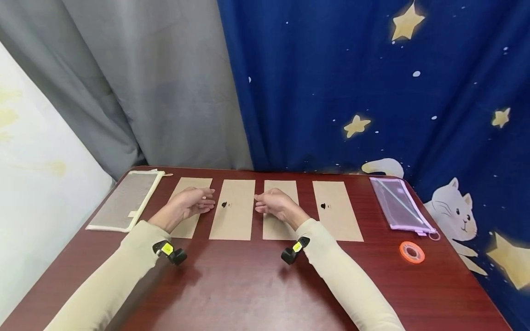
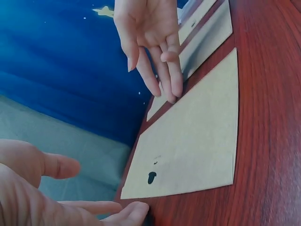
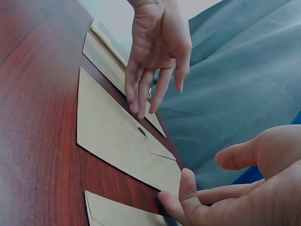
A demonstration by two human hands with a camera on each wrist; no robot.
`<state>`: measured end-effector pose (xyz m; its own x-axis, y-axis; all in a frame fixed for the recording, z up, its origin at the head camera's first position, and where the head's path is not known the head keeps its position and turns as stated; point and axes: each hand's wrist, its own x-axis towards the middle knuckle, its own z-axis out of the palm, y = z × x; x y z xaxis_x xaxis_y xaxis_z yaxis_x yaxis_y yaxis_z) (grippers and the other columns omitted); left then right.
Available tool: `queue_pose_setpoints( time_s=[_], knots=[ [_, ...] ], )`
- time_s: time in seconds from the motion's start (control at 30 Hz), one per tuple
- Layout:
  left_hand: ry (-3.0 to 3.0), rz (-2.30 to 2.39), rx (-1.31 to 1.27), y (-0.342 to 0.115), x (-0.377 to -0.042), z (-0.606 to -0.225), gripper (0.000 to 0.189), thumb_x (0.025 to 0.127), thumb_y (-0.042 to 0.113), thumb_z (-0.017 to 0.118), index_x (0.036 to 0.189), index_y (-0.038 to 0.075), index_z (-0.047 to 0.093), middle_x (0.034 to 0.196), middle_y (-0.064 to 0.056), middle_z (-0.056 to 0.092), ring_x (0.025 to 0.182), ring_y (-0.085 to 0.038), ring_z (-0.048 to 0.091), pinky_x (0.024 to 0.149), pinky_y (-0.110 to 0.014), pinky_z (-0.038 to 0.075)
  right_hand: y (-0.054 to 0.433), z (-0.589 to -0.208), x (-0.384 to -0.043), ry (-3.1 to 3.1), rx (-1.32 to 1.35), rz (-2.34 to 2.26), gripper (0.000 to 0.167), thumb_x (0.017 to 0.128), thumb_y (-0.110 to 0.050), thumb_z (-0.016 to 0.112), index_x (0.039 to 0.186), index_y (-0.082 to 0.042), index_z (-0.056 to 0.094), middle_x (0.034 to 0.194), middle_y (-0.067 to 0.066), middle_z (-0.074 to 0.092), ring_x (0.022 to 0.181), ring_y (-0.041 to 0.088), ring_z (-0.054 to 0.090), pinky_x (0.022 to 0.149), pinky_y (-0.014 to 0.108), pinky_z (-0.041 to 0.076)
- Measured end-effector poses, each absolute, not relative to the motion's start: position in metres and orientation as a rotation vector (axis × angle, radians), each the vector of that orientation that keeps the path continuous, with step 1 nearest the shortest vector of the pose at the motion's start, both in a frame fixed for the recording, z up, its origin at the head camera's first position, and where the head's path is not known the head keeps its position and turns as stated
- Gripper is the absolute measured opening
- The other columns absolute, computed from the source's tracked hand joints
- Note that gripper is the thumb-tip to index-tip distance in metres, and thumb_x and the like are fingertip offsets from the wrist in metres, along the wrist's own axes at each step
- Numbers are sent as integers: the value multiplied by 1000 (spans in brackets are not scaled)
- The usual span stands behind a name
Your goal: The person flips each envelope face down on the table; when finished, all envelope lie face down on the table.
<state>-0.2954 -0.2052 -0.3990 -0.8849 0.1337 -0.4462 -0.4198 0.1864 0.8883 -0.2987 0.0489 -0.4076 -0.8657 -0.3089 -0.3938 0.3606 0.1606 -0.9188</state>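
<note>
Several flat tan kraft-paper rectangles lie in a row across the table. My left hand [image 1: 191,202] hovers over the leftmost rectangle [image 1: 185,228], fingers loosely bent towards the right, holding nothing. Between the two hands lies another kraft rectangle [image 1: 233,220] with a small black hat print, also seen whole in the left wrist view [image 2: 193,136]. My right hand [image 1: 276,203] is above the third rectangle [image 1: 278,230] and partly covers it. Its relaxed fingers point left, with nothing in them. To its right sits the last rectangle [image 1: 341,216], also bearing a hat print.
On the left is a cream-edged mesh zip pouch [image 1: 126,202]. At the right edge lies a purple zip pouch [image 1: 399,204] with a thin stick-like item inside. An orange ring-shaped roll [image 1: 411,252] rests nearer on the dark red table [image 1: 232,285]. Curtains hang behind.
</note>
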Motion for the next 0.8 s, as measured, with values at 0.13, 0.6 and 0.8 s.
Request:
queue_pose_setpoints(
  time_s=[0.13,0.6,0.8],
  knots=[
    [2018,1746,-307,-200,-298,-397,57,107,19,41,151,-15,26,155,-32,31,140,-40,43,120,-45,38,46,-408,-303,1876,99,-1787,40,105,-5,48,139,14,42,145,30,45,125,33,56,115,40,46],
    [2013,1716,-305,-196,-305,-397,51,108,13,32,152,-13,28,156,-31,30,139,-35,41,121,-41,38,39,-408,-300,2022,69,-1780,32,103,-8,53,124,15,57,89,3,53,66,4,54,69,14,52],
    [2034,1700,-290,-198,-305,-395,48,108,11,35,150,-12,32,125,-15,52,105,-16,55,105,-29,49,34,-418,-295,2162,75,-1833,34,103,-13,57,124,12,64,100,12,64,82,13,59,75,20,55]
  ],
)
